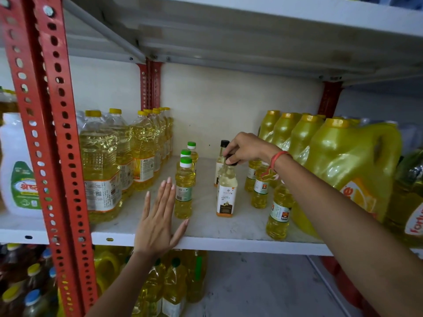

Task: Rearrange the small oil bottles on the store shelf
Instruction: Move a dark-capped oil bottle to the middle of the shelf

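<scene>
Red upright [49, 143]: stands at the shelf's left end, perforated, with a white jug [16, 165] beyond it.
Large clear bottles [100, 165]: ranked along the left side of the shelf [229, 244], front edge to back wall.
Left hand [158, 223]: flat and open, fingers spread and together on nothing, palm over the shelf's front edge; it lies just beside the foremost green-capped bottle, and whether the thumb touches it cannot be told.
Green-capped bottles [184, 188]: three small oil bottles in a file running from mid-shelf toward the back wall, upright.
Coconut oil bottle [225, 193]: small, dark-capped, white label, upright at mid-shelf; a second like it stands just behind.
Right hand [246, 148]: reaches in from the right, fingertips pinched on the dark cap of the front coconut oil bottle.
White-capped bottles [279, 211]: a file of small bottles right of centre, the nearest close to the front edge.
Yellow jugs [350, 170]: crowd the shelf's right end.
Handling: the small bottles look light, stiff and smooth-walled, probably slick and easily toppled; a hold around the body or neck seems surer than the cap alone.
</scene>
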